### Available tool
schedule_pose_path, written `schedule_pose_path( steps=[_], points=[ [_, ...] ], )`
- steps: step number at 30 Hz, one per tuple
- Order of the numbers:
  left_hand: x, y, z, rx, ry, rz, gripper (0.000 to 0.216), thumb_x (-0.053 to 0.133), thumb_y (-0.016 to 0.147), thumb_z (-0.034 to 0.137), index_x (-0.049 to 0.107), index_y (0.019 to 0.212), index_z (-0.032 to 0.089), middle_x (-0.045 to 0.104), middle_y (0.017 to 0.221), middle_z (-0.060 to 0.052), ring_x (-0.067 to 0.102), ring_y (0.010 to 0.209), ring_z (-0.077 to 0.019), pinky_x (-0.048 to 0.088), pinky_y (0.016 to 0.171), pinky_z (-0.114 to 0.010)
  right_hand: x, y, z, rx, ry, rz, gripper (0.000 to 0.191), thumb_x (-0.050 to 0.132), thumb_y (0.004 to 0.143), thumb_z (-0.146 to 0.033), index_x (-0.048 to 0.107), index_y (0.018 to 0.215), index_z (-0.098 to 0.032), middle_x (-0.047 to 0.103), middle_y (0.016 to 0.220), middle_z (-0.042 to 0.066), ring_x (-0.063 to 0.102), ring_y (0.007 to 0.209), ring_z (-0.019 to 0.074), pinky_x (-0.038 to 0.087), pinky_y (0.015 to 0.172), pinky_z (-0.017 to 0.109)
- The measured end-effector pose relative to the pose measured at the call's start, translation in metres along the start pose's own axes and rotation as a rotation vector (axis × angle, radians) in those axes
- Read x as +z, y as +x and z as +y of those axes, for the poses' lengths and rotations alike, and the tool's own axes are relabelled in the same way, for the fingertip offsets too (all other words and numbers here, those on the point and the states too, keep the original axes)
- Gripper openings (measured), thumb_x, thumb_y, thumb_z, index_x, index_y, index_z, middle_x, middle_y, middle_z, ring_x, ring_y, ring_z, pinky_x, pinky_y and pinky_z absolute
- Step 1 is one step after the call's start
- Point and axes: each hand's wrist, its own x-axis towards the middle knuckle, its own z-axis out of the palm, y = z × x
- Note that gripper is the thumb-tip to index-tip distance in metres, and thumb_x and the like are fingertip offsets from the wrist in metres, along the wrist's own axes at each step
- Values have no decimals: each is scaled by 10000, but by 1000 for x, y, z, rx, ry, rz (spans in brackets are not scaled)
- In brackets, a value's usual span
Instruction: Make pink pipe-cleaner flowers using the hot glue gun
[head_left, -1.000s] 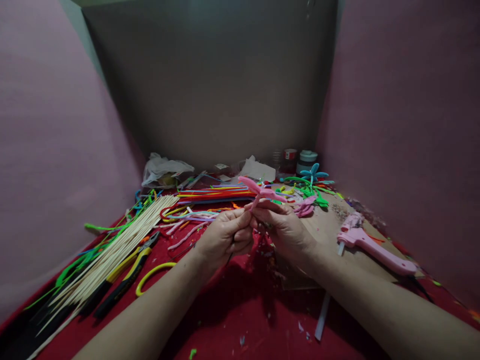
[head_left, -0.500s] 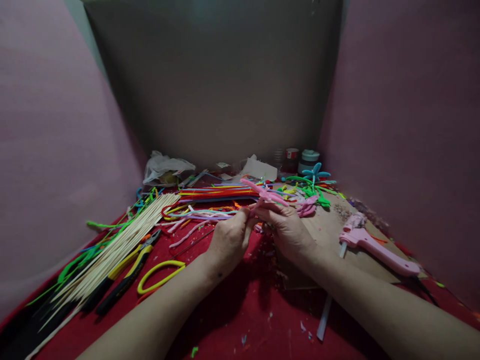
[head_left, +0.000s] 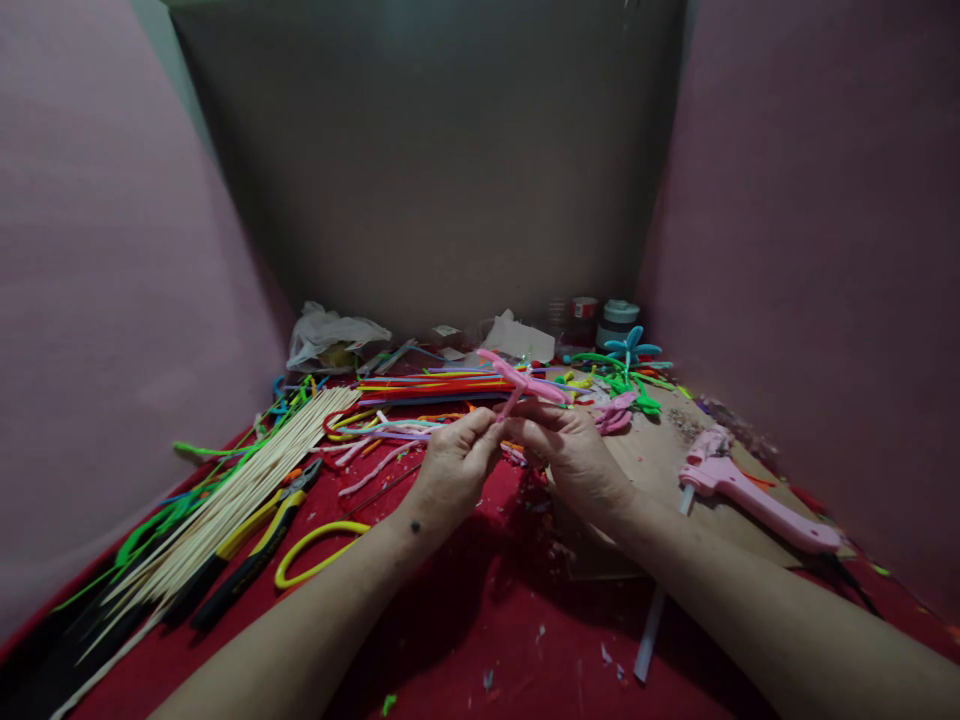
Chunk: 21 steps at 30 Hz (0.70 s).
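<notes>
Between my two hands is a pink pipe-cleaner flower (head_left: 529, 380), its loops spread above my fingertips and its short stem slanting down into them. My left hand (head_left: 463, 462) pinches the stem's lower end from the left. My right hand (head_left: 574, 452) closes on the same stem from the right, its fingertips meeting the left ones. The stem's tip is hidden by the fingers. Just beyond my right hand lies another pink looped pipe-cleaner piece (head_left: 615, 413). Behind the flower runs a bundle of coloured pipe cleaners (head_left: 427, 384), red, yellow and purple among them.
Wooden skewers (head_left: 247, 490), black-and-yellow pliers (head_left: 274, 530) and a yellow-handled tool (head_left: 300, 570) lie at left. At right, a pink glue gun (head_left: 757, 500) rests on a cardboard sheet (head_left: 652, 470). A blue pipe-cleaner flower (head_left: 631, 346), jars (head_left: 618, 322) and a plastic bag (head_left: 330, 335) stand behind.
My left hand has turned and shifted slightly, its fingers now extended more toward the stem. The pink flower has tilted and moved a little left, showing more of its stem.
</notes>
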Motion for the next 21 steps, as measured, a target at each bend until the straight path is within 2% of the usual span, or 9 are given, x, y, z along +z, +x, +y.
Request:
schedule_pose_path(
  steps=[4, 9, 13, 17, 21],
  points=[
    [0, 1, 2, -146, -306, -84, 241, 529, 802, 383, 505, 721, 158, 299, 457, 89, 224, 384, -35, 164, 377, -174, -3, 2, 3, 5, 47, 6, 89, 694, 690, -252, 712, 760, -200, 546, 577, -30, 348, 499, 65, 271, 451, 200],
    [-1, 0, 1, -192, -559, -178, 219, 573, 797, 352, 523, 748, 144, 316, 446, 92, 218, 353, -19, 166, 362, -156, -7, 3, 5, 93, 171, 22, 136, 736, 644, -245, 717, 776, -219, 603, 654, -15, 461, 581, 87, 350, 528, 216],
    [-6, 0, 2, -261, -740, -286, 184, 580, 798, 310, 529, 741, 143, 320, 414, 102, 187, 301, -7, 177, 337, -148, -6, 3, 4, 122, 196, -61, 129, 700, 683, -264, 712, 804, -222, 599, 635, -19, 434, 536, 84, 320, 510, 233],
    [-10, 1, 0, -287, -809, -419, 170, 580, 796, 291, 546, 728, 139, 302, 398, 106, 155, 287, -4, 184, 328, -145, -1, 1, -3, 66, 159, -69, 53, 703, 662, -249, 692, 711, -234, 579, 602, -21, 425, 524, 100, 297, 506, 250],
    [-10, 1, -2, -247, -731, -408, 191, 539, 824, 321, 535, 742, 149, 304, 409, 101, 180, 306, -15, 186, 343, -149, 1, 0, -4, 40, 152, -27, 33, 707, 656, -238, 676, 663, -231, 547, 576, -24, 416, 522, 101, 302, 515, 252]
  ],
)
